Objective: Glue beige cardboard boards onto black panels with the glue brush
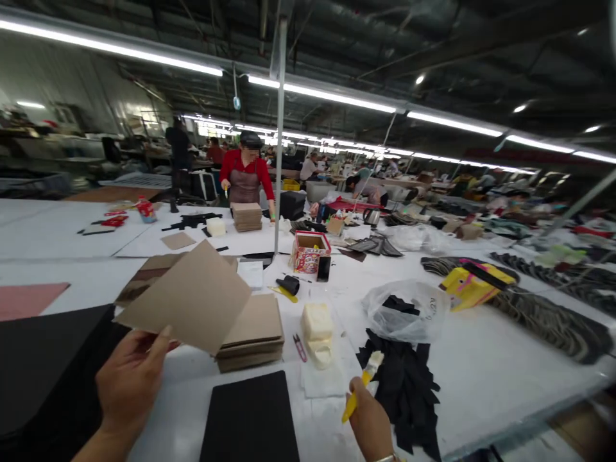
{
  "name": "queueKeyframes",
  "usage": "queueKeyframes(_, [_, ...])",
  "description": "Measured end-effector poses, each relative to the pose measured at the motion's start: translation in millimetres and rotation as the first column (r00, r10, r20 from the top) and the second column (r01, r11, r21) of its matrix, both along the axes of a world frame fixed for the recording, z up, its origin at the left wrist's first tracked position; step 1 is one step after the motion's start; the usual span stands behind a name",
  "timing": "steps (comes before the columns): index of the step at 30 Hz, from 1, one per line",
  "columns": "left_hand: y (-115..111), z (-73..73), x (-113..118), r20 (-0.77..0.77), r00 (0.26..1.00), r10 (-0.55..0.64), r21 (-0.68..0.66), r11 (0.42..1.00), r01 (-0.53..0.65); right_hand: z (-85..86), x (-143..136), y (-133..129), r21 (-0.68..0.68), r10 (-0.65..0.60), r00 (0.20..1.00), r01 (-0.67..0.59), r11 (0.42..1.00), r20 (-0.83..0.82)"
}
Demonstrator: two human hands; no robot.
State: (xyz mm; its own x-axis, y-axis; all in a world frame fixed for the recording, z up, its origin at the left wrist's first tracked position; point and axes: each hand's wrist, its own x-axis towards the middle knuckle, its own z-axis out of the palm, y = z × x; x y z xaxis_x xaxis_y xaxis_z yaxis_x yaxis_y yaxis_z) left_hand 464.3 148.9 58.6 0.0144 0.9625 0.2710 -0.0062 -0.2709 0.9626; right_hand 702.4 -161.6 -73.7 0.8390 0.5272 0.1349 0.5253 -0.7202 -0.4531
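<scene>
My left hand (132, 378) pinches the near corner of a tan board (192, 295), tilted in the air beside a stack of similar boards (255, 330). Between my two hands a black panel (250, 420) lies flat on the white table. My right hand (368, 417) is closed round the yellow handle of a brush (364, 378), its pale bristles pointing up and away. Just beyond it stands a cream-coloured block or tub (317, 324) on a white sheet, with pink snips (299, 348) at its left. Black strips (404, 391) are piled right of the brush.
A large black stack (43, 366) fills the left edge. Farther back are a metal pole (280, 141), a patterned box (310, 253), a phone (323, 269) and a plastic bag (404, 311). Across the table stands a person in a red top (245, 170).
</scene>
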Motion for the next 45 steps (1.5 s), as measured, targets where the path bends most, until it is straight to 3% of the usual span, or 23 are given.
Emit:
queueKeyframes(2, [-19,-1.1,7,0.113,0.992,-0.057,-0.099,0.993,0.069,13.3,-5,18,0.152,0.091,0.995,-0.086,0.985,-0.027])
queueKeyframes(4, [-31,-12.4,13,0.267,0.954,-0.134,-0.19,0.964,0.188,27.3,-14,42,0.318,0.157,0.983,-0.12,0.941,-0.093])
queueKeyframes(8, [-48,-48.3,19,0.456,0.872,-0.18,-0.343,0.868,0.358,42.6,-31,90,0.497,0.088,0.987,-0.009,0.868,-0.135])
queueKeyframes(12, [-66,-74.8,21,0.501,0.84,-0.207,-0.44,0.775,0.453,40.2,-39,111,0.623,0.107,0.965,0.068,0.78,-0.24])
queueKeyframes(16, [-79,-87.4,23,0.512,0.835,-0.201,-0.469,0.749,0.468,32.9,-47,111,0.727,0.241,0.875,0.165,0.666,-0.42])
queueKeyframes(18, [-82,-91.2,24,0.513,0.838,-0.184,-0.488,0.74,0.462,29.2,-50,109,0.741,0.249,0.862,0.194,0.643,-0.442])
queueKeyframes(27, [-91,-102.7,28,0.52,0.834,-0.184,-0.528,0.698,0.483,22.3,-47,108,0.668,0.176,0.895,0.163,0.726,-0.41])
queueKeyframes(32, [-73,-110.2,15,0.509,0.823,-0.254,-0.552,0.638,0.538,16.1,-38,99,0.621,0.252,0.868,0.08,0.779,-0.428])
queueKeyframes(35, [-63,-134.0,-3,0.37,0.898,-0.239,-0.628,0.648,0.431,3.6,-32,83,0.552,0.351,0.826,-0.059,0.831,-0.441])
queueKeyframes(38, [-68,-173.2,-24,0.145,0.933,-0.33,-0.69,0.642,0.335,-19.8,-33,68,0.388,0.341,0.843,-0.175,0.905,-0.417])
queueKeyframes(40, [-75,-199.4,-37,-0.023,0.913,-0.407,-0.684,0.673,0.283,-40.4,-39,63,0.255,0.299,0.881,-0.214,0.943,-0.367])
queueKeyframes(42, [-79,-219.8,-48,-0.227,0.864,-0.45,-0.631,0.743,0.222,-62.5,-46,64,0.157,0.283,0.908,-0.245,0.957,-0.31])
queueKeyframes(45, [-72,-237.2,-57,-0.474,0.743,-0.473,-0.535,0.825,0.184,-92.4,-54,77,0.111,0.303,0.919,-0.284,0.952,-0.251])
